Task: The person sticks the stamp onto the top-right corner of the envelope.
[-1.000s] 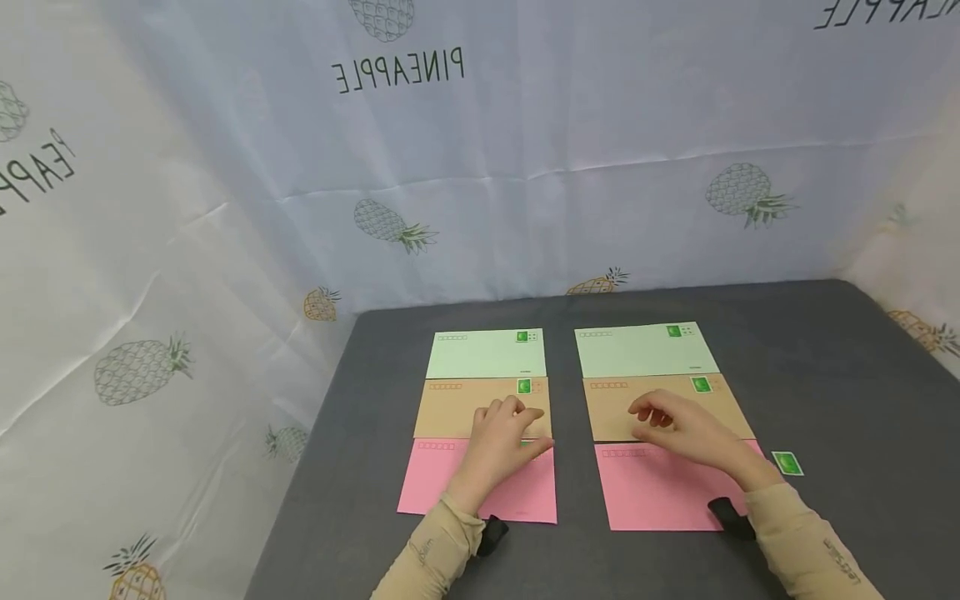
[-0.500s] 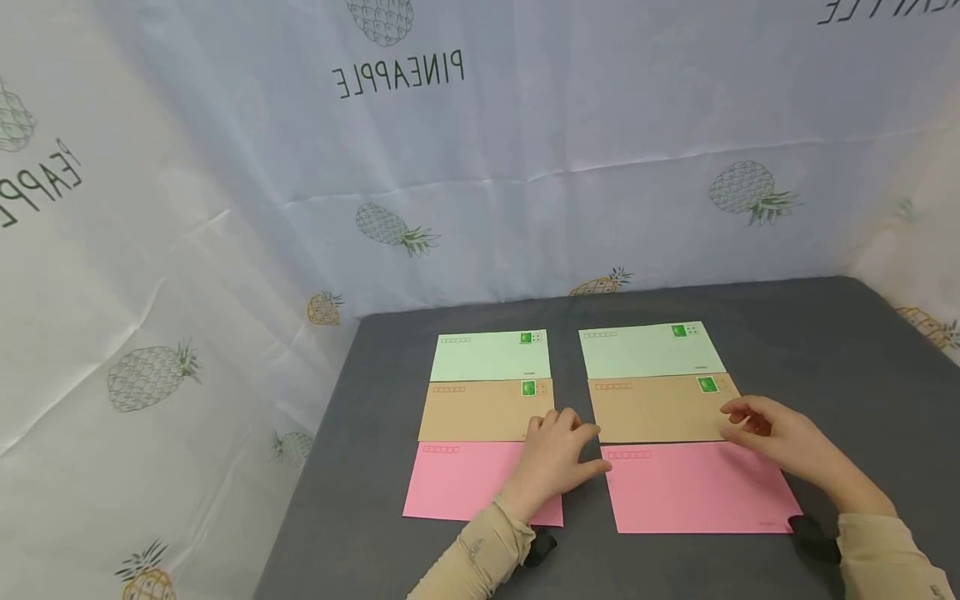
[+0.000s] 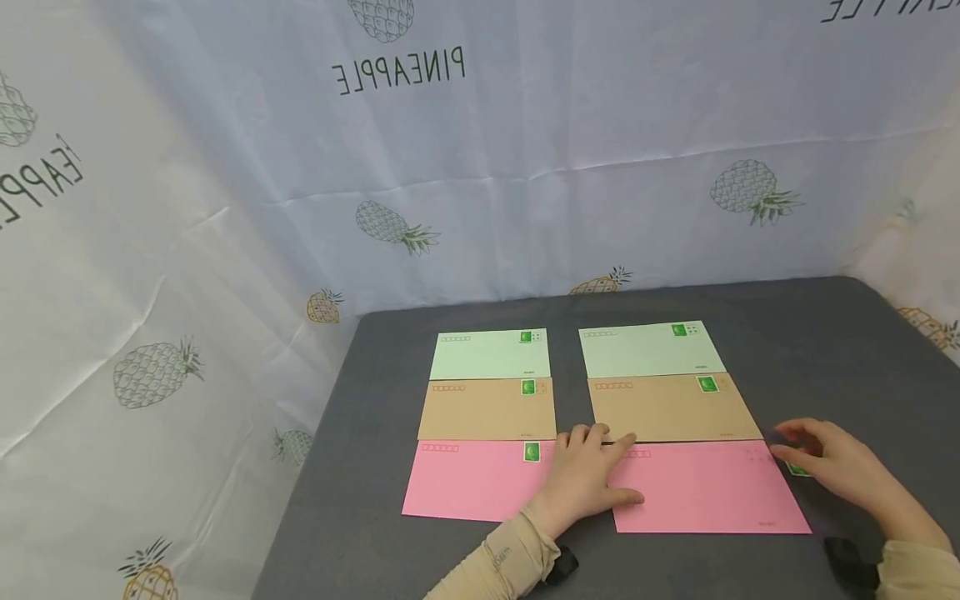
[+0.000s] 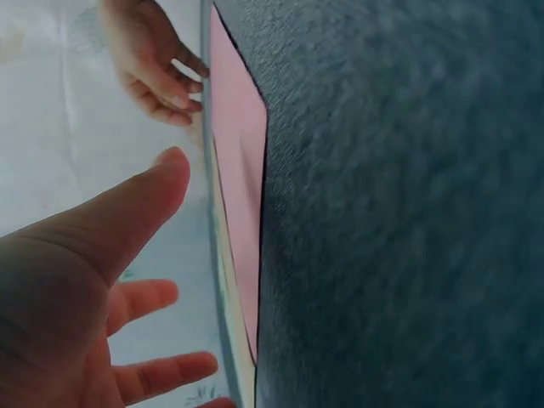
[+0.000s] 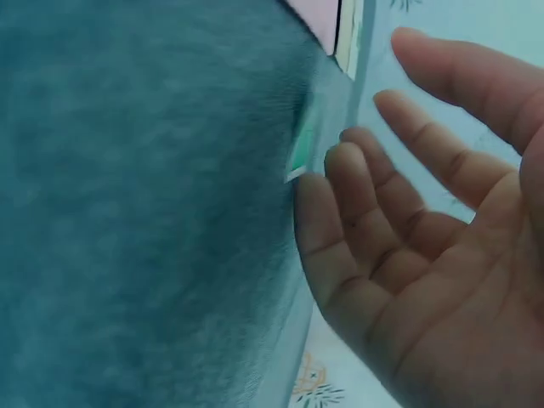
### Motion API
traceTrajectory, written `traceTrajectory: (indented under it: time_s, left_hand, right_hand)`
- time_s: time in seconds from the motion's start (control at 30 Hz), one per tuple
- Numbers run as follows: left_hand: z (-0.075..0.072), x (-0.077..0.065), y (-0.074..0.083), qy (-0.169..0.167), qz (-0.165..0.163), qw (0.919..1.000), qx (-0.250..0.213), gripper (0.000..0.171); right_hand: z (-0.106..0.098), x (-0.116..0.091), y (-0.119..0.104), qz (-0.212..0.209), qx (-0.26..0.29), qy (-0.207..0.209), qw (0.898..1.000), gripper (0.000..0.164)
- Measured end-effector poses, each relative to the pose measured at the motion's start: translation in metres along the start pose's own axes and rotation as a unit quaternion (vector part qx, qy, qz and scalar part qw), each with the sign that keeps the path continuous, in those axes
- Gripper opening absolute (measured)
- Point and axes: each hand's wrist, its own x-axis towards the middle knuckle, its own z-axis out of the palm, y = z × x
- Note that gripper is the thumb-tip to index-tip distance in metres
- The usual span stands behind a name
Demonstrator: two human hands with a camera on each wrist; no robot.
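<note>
My left hand [image 3: 581, 479] hovers with spread fingers across the gap between the left pink envelope [image 3: 457, 487] and the right pink envelope [image 3: 705, 492]; its thumb overlaps the right one. Nothing is in its grasp, as the left wrist view confirms. To the right of that envelope, my right hand [image 3: 843, 467] is beside a loose green stamp [image 3: 798, 471], partly covering it in the head view. Loosely bent and empty, its fingers [image 5: 319, 225] come close to the stamp in the right wrist view. A green stamp [image 3: 532, 452] lies on the left pink envelope; the right one shows none.
Above the pink envelopes lie two tan envelopes [image 3: 487, 417] [image 3: 667, 417] and two pale green envelopes [image 3: 487, 358] [image 3: 645, 354], each bearing a green stamp. All rest on a dark grey table [image 3: 337, 500]. A pineapple-print curtain [image 3: 525, 233] hangs behind.
My right hand has moved right, off the right-hand envelopes, to the loose stamp. My left hand has shifted right from the left envelopes, uncovering the stamp on the left pink one.
</note>
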Motion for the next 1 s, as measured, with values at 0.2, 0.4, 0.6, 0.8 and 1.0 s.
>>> traceTrajectory:
  time_s: [0.2,0.4,0.6,0.8,1.0]
  left_hand:
    - [0.000,-0.001,0.006,-0.037,-0.019,0.9991,0.008,0.075]
    - [0.001,-0.002,0.007,-0.054,-0.027,0.9979,0.022,0.072]
    - [0.005,-0.002,0.008,-0.048,-0.026,0.9977,0.041,0.068]
    - [0.005,-0.001,0.008,-0.050,-0.029,0.9976,0.039,0.069]
    - [0.004,-0.001,0.009,-0.063,-0.033,0.9966,0.041,0.069]
  right_hand:
    - [0.000,-0.001,0.009,0.008,-0.002,-0.007,1.000,0.055]
    - [0.002,-0.003,0.014,0.006,-0.016,-0.007,1.000,0.053]
    - [0.000,-0.002,0.014,0.000,-0.026,-0.004,1.000,0.047]
    - [0.000,-0.003,0.013,0.011,-0.030,-0.008,0.999,0.042]
    - [0.001,-0.004,0.011,0.027,-0.019,-0.021,0.999,0.041]
